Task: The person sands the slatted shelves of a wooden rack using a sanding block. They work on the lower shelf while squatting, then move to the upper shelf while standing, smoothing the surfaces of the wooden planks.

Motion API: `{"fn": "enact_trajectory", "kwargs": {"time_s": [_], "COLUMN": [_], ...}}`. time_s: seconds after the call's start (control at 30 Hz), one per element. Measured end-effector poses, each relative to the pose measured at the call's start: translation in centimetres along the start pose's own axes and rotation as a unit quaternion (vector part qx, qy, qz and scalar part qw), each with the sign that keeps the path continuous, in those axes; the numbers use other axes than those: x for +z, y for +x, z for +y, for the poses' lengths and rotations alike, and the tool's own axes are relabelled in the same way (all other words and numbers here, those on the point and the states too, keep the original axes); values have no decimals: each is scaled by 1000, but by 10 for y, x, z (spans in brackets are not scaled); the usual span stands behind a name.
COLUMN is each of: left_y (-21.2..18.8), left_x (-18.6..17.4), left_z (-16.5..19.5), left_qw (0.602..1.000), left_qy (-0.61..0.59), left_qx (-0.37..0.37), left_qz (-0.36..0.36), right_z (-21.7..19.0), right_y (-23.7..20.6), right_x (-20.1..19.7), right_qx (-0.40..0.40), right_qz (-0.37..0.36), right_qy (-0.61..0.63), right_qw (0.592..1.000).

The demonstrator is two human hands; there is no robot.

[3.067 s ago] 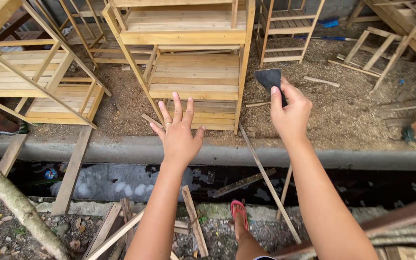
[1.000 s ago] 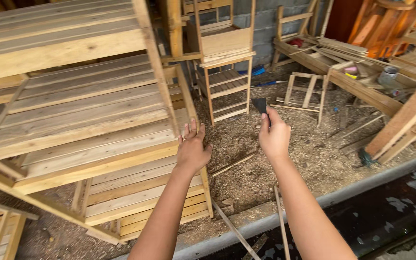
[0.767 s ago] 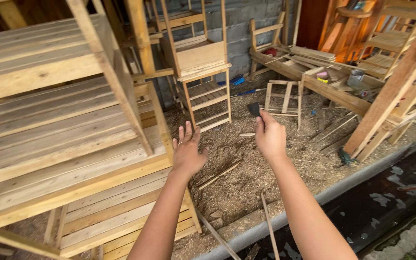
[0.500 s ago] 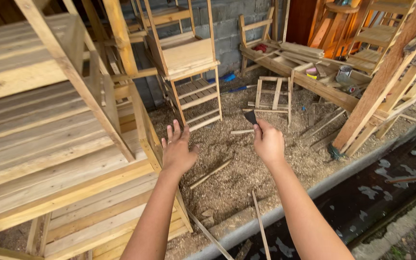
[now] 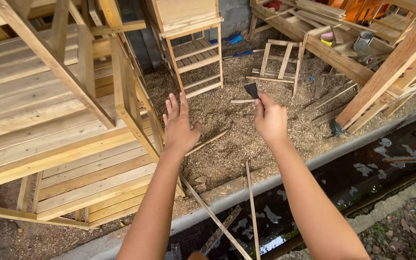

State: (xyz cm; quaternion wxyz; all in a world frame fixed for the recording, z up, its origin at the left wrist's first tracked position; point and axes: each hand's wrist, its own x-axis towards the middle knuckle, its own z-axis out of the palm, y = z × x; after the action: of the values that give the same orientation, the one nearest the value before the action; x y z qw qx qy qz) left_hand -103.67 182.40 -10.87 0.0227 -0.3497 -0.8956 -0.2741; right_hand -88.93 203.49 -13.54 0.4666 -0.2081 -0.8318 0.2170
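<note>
From the head view, the right hand (image 5: 269, 120) is stretched out in front, and its fingers pinch a small dark sheet (image 5: 252, 89) by its lower edge. The sheet sticks up above the fingertips. It looks thin, light and bendy, maybe a bit of sandpaper, so a soft pinch at the edge seems enough to hold it. It could crease if squeezed hard.

The left hand (image 5: 179, 126) is flat with its fingers spread, and it holds nothing. Just to the left of it stands a big wooden frame (image 5: 49, 115) made of pale planks. It looks stiff and heavy.

Past both hands is a small wooden shelf (image 5: 193, 50) on the sawdust floor (image 5: 227, 144). Far to the right of the right hand, a grey tin can (image 5: 363, 41) and a small pink thing (image 5: 327, 36) sit on a plank. No labels can be made out.
</note>
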Motion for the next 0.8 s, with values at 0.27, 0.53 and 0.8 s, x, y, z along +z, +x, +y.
{"fn": "enact_trajectory", "kwargs": {"time_s": [0.27,0.53,0.8], "left_y": [28,117,309], "left_x": [32,101,157], "left_z": [23,30,44], "left_qw": [997,997,997], "left_qy": [38,22,29], "left_qx": [-5,28,52], "left_qz": [-63,-66,-51], "right_z": [20,89,205], "right_y": [17,54,189], "right_x": [7,61,182], "right_qx": [42,65,-69], "right_qz": [-35,-91,-49], "right_qy": [-24,-66,-72], "right_qw": [998,992,994]}}
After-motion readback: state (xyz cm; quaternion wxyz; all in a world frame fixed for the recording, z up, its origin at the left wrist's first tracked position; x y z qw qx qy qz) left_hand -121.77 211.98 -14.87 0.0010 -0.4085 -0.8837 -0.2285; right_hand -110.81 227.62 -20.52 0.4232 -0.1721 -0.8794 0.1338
